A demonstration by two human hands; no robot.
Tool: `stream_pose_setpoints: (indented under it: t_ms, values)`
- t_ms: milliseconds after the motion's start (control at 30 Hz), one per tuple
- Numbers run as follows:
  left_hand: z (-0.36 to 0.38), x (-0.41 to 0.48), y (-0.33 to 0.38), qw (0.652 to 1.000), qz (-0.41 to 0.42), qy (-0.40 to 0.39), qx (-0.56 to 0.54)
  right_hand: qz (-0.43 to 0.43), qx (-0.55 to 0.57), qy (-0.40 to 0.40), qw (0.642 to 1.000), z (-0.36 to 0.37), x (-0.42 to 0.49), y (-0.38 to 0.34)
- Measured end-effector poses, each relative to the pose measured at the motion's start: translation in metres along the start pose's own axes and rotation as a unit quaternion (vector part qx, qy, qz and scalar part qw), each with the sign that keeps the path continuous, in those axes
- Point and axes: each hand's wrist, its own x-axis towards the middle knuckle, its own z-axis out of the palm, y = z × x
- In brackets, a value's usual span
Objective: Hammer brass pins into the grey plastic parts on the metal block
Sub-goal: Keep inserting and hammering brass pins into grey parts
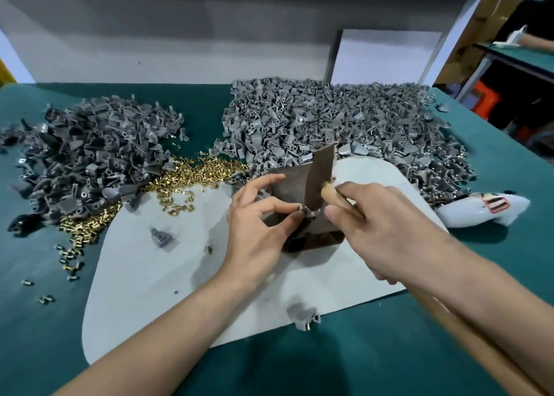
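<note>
A dark metal block (311, 233) stands on a pale grey mat (144, 275) in the middle of the table. My left hand (257, 215) pinches a small grey plastic part (308, 214) on top of the block. My right hand (380, 227) grips the wooden handle of a hammer (325, 190). The hammer's flat dark head (320, 170) rises just above the part. Loose brass pins (192, 179) lie in a heap to the left of the block.
A large pile of light grey parts (329, 125) fills the back right, a darker pile (84, 161) the left. Two loose parts (162, 238) (304, 317) lie on the mat. A white bag (485, 209) lies to the right. The green table (329, 365) ends at a white wall.
</note>
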Motion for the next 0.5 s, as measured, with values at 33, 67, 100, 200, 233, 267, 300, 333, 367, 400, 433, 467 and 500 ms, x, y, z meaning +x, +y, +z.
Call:
stream_pose_setpoints:
  t_ms: [33,67,100,200,233,267,300,333,367,400,433,467,500]
  values:
    - [0.000,0.000,0.001,1.000,0.005,-0.005,-0.003,0.007,0.002,-0.009,1.000,0.000,-0.001,0.000]
    - [0.000,-0.001,0.001,1.000,0.003,-0.005,-0.007,0.002,0.010,-0.007,1.000,0.000,-0.001,-0.001]
    - [0.000,0.000,0.002,1.000,-0.002,-0.003,-0.008,-0.009,0.020,0.006,1.000,0.000,0.000,-0.001]
    - [0.000,0.001,0.001,1.000,-0.003,0.002,0.007,-0.006,0.014,-0.001,1.000,0.001,0.004,0.001]
    - [0.000,0.000,0.001,1.000,0.000,-0.002,0.004,0.005,0.029,-0.011,1.000,0.002,0.003,0.003]
    - [0.000,-0.001,0.001,1.000,-0.001,-0.003,-0.009,0.008,0.061,-0.014,0.998,0.000,0.004,0.007]
    - [-0.001,-0.002,0.001,1.000,-0.010,-0.006,-0.024,0.011,0.114,-0.007,0.993,-0.003,0.004,0.012]
    - [-0.001,-0.001,0.001,0.999,-0.021,-0.007,-0.038,0.018,0.187,0.011,0.982,-0.007,0.004,0.018]
    - [-0.002,0.000,0.002,0.998,-0.033,-0.006,-0.049,0.030,0.268,0.031,0.963,-0.012,0.006,0.024]
    - [-0.002,0.002,0.004,0.997,-0.044,-0.008,-0.057,0.049,0.343,0.041,0.937,-0.015,0.007,0.033]
    - [-0.003,0.004,0.007,0.996,-0.053,-0.012,-0.067,0.069,0.412,0.035,0.908,-0.014,0.009,0.042]
    - [-0.005,0.007,0.012,0.995,-0.060,-0.019,-0.079,0.088,0.475,0.016,0.875,-0.009,0.010,0.051]
    - [-0.007,0.009,0.019,0.993,-0.070,-0.027,-0.095,0.106,0.529,-0.010,0.842,-0.001,0.010,0.060]
